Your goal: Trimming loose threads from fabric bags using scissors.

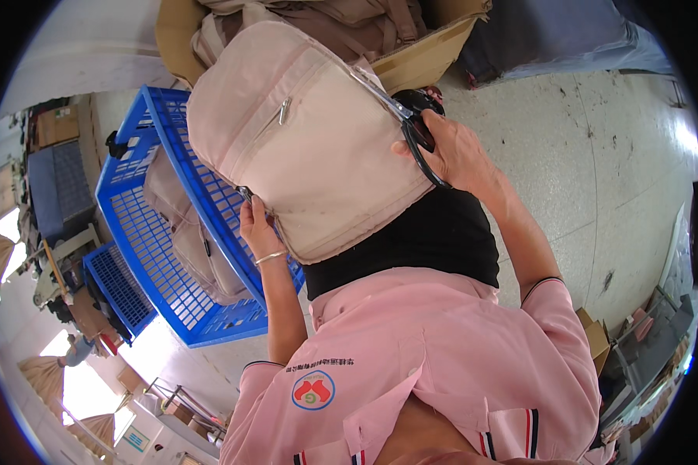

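A pale pinkish-beige backpack (310, 155) lies across my lap, its front panel with a zipped pocket facing up. On its left edge, my left hand (257, 226) is closed in a pinch beside a dark zipper pull (243, 192). My right hand (457, 151) grips a pair of scissors (419, 139) by the black handles at the bag's right side. The metal blades point up and left along the bag's right edge; whether they are parted is hard to make out.
A blue plastic basket (198, 338) at the left holds another beige backpack (190, 232). Beyond my bag, a cardboard box (419, 66) is filled with similar bags. Dark grey covered stacks (558, 39) stand at the far right, above a pale floor (566, 163).
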`<state>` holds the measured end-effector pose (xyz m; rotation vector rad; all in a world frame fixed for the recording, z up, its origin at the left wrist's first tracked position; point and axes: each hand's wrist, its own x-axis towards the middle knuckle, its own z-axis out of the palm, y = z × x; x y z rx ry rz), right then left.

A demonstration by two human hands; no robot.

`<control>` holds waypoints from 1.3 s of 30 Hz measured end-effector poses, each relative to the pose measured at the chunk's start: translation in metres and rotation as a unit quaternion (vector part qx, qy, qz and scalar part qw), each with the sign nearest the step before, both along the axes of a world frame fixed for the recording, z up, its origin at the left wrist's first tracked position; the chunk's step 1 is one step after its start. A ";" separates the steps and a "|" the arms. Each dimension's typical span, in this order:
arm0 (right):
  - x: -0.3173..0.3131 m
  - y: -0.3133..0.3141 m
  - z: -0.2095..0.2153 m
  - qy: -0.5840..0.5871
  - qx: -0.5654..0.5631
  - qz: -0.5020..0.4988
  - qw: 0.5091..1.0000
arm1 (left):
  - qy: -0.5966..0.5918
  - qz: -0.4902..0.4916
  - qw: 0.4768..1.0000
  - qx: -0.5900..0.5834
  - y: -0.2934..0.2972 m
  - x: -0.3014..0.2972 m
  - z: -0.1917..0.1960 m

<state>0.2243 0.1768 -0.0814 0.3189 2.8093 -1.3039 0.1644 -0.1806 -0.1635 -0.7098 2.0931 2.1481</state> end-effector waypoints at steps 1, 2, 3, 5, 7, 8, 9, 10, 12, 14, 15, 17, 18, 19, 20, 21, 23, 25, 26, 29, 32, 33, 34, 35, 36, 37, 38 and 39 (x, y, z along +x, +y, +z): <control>-0.001 0.001 0.001 -0.014 0.007 0.006 1.000 | 0.001 -0.001 1.000 0.004 0.000 0.000 0.000; -0.002 0.002 0.002 -0.028 0.014 0.012 0.999 | 0.001 -0.001 1.000 0.005 0.000 0.000 0.000; -0.001 0.003 0.001 -0.028 0.014 0.013 0.999 | 0.003 -0.004 1.000 0.005 0.000 0.000 -0.001; 0.001 0.003 -0.003 -0.012 0.017 0.009 1.000 | 0.006 -0.006 1.000 0.005 -0.001 0.000 -0.001; 0.002 0.004 -0.008 -0.005 0.026 0.003 1.000 | -0.003 -0.002 1.000 0.004 -0.002 0.001 0.002; 0.002 0.004 -0.010 0.001 0.034 -0.003 0.999 | -0.002 0.000 1.000 0.004 -0.002 0.004 0.004; 0.001 0.005 -0.012 0.002 0.034 0.000 0.999 | -0.007 0.021 0.998 -0.056 -0.003 0.009 0.008; 0.001 0.005 -0.012 -0.001 0.010 -0.014 1.000 | -0.012 0.043 0.992 -0.114 -0.003 0.016 0.012; -0.003 0.005 -0.015 0.002 -0.015 -0.016 1.000 | -0.036 0.011 0.992 -0.121 -0.017 0.042 0.015; 0.000 -0.001 -0.020 -0.012 -0.142 -0.112 0.983 | -0.063 -0.009 0.989 -0.131 -0.014 0.066 0.020; 0.000 -0.001 -0.027 -0.029 -0.119 -0.133 0.984 | -0.051 -0.003 0.998 -0.041 -0.003 0.078 0.021; 0.000 -0.005 -0.024 -0.022 -0.096 -0.120 0.988 | -0.026 0.022 0.998 0.048 0.005 0.082 0.025; -0.001 -0.008 -0.020 -0.016 -0.069 -0.125 0.990 | -0.068 0.044 0.993 0.082 0.004 0.078 0.027; 0.000 -0.014 -0.028 0.019 -0.090 -0.153 0.984 | -0.109 0.061 0.985 0.121 0.003 0.073 0.028; 0.002 -0.022 -0.031 0.025 -0.091 -0.137 0.986 | -0.099 0.075 0.985 0.123 0.000 0.068 0.031; 0.006 -0.030 -0.031 0.015 -0.091 -0.155 0.984 | -0.074 0.069 0.989 0.110 -0.004 0.062 0.035; 0.013 -0.041 -0.048 0.072 -0.073 -0.155 0.983 | -0.006 0.083 0.993 0.083 -0.005 0.045 0.045; 0.026 -0.059 -0.052 0.034 -0.190 -0.165 0.967 | 0.060 0.088 0.993 0.059 -0.011 0.024 0.066; 0.034 -0.070 -0.046 -0.013 -0.305 -0.180 0.935 | 0.117 0.085 0.989 0.030 -0.013 0.018 0.082; 0.047 -0.082 -0.044 -0.005 -0.419 -0.162 0.894 | 0.277 0.023 0.946 -0.169 -0.009 0.008 0.139; 0.046 -0.066 -0.033 0.063 -0.428 -0.243 0.868 | 0.283 -0.059 0.909 -0.299 -0.013 0.014 0.223; 0.050 -0.048 -0.043 0.088 -0.467 -0.254 0.843 | 0.299 -0.080 0.894 -0.324 -0.015 0.014 0.247; 0.051 -0.033 -0.043 0.134 -0.458 -0.262 0.839 | 0.347 -0.115 0.875 -0.317 -0.025 0.011 0.269; 0.052 -0.019 -0.033 0.145 -0.422 -0.274 0.852 | 0.393 -0.149 0.853 -0.310 -0.039 0.008 0.290; 0.055 -0.001 -0.030 0.205 -0.393 -0.269 0.855 | 0.450 -0.216 0.806 -0.318 -0.052 -0.002 0.309; 0.055 0.016 -0.028 0.244 -0.386 -0.264 0.850 | 0.500 -0.276 0.747 -0.339 -0.060 -0.007 0.336; 0.053 0.026 -0.014 0.269 -0.345 -0.259 0.861 | 0.503 -0.277 0.746 -0.337 -0.061 -0.016 0.353; 0.050 0.034 0.006 0.294 -0.304 -0.255 0.870 | 0.515 -0.349 0.704 -0.342 -0.059 -0.025 0.370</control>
